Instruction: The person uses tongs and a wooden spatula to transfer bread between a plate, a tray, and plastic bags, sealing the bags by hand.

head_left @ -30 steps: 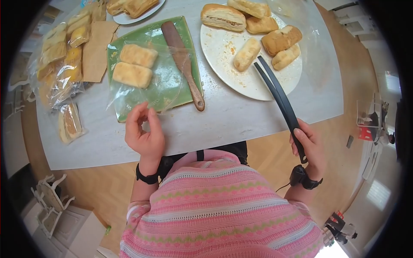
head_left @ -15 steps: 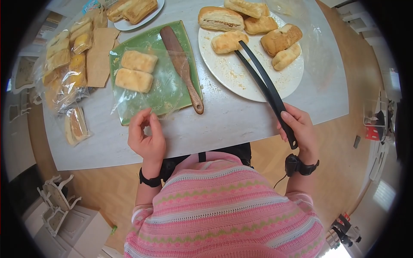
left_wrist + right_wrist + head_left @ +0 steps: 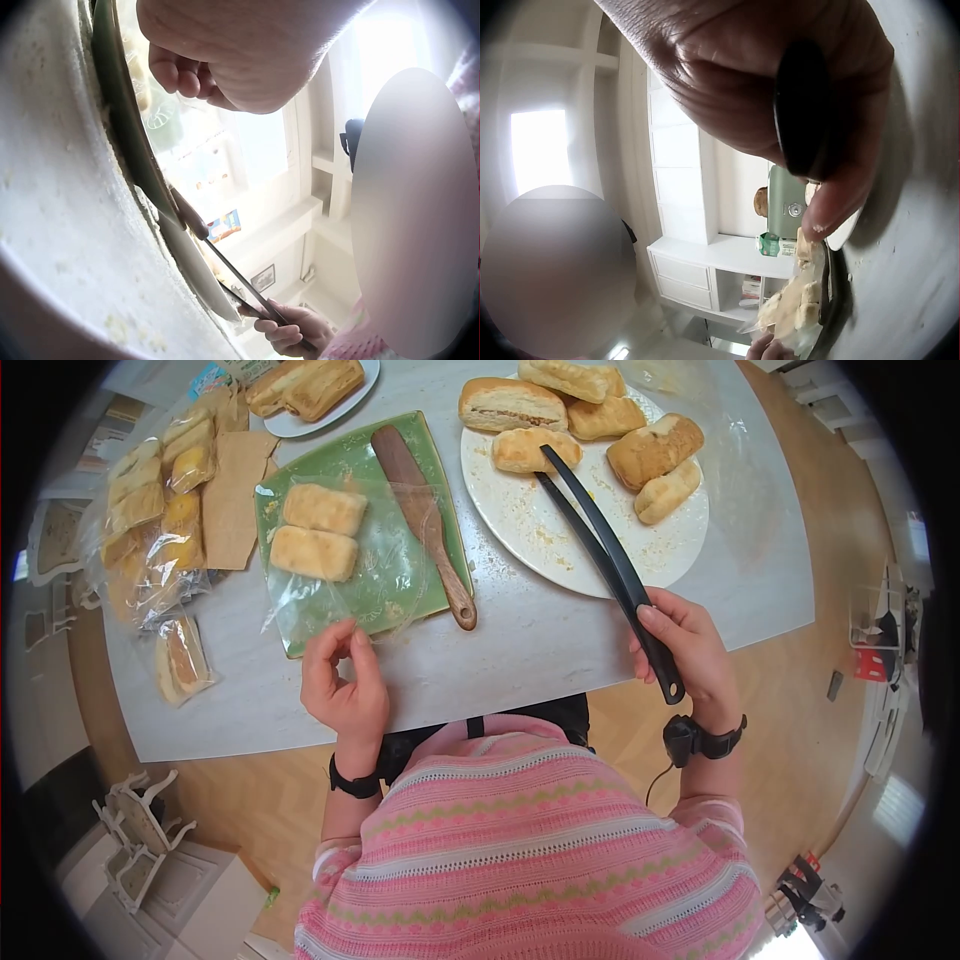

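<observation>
My right hand (image 3: 690, 645) grips black tongs (image 3: 615, 555) near their handle end. The tips of the tongs are at a small golden bun (image 3: 525, 450) on the white plate (image 3: 520, 530), one arm overlapping the bun in the head view. A split loaf (image 3: 512, 405) with filling lies just behind that bun. Close to the front edge of the green plate (image 3: 400, 435), my left hand (image 3: 345, 685) is held with loosely curled fingers and nothing in it. Two pale buns (image 3: 315, 553) in a clear plastic bag (image 3: 385, 575) lie on the green plate.
A wooden spatula (image 3: 425, 510) lies along the green plate's right side. Bagged breads (image 3: 180, 520) and brown paper (image 3: 235, 495) are at the left, with a wrapped sandwich (image 3: 182, 660) nearer me. Several more breads (image 3: 655, 455) share the white plate. Another plate (image 3: 290, 425) holds pastries behind.
The small bun has gone from the middle of the white plate to beside the split loaf, with the tongs. My right hand has moved forward and left. The left hand has stayed nearly still.
</observation>
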